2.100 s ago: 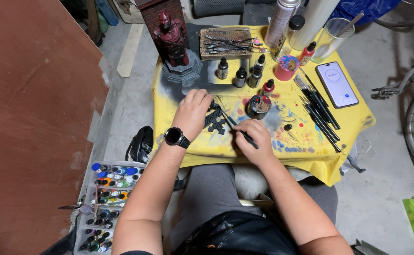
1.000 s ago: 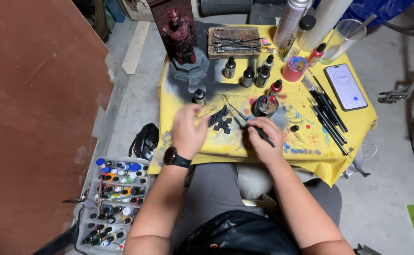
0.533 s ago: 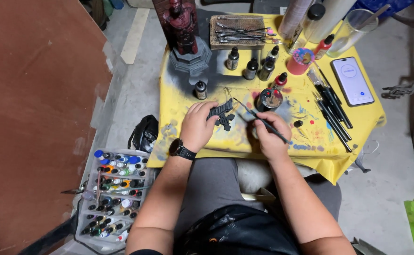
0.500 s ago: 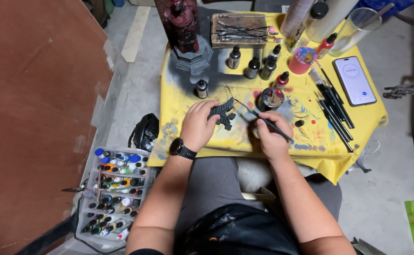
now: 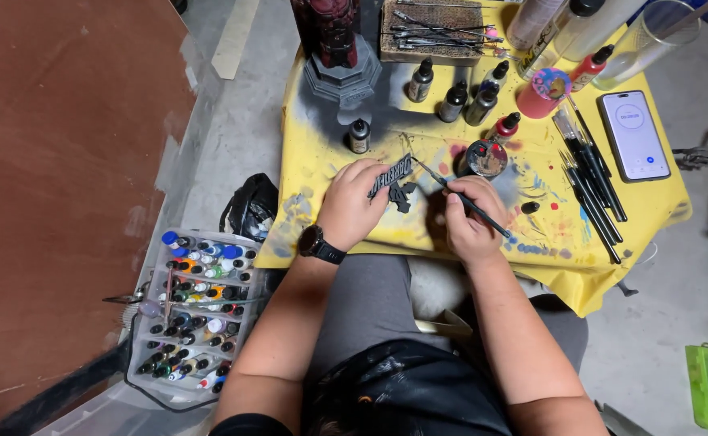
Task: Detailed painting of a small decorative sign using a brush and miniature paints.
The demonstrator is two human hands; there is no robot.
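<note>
2 hands: left hand (image 5: 354,202) pinching 1 dark part (image 5: 392,176), right hand (image 5: 468,218) gripping 1 brush (image 5: 460,198)

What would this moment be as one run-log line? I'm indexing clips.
left hand: holds dark miniature part | right hand: holds fine brush, tip near part | surface: yellow paint-stained cloth

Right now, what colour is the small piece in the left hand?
Dark grey, almost black, seen in the head view: the small piece in the left hand.
</note>
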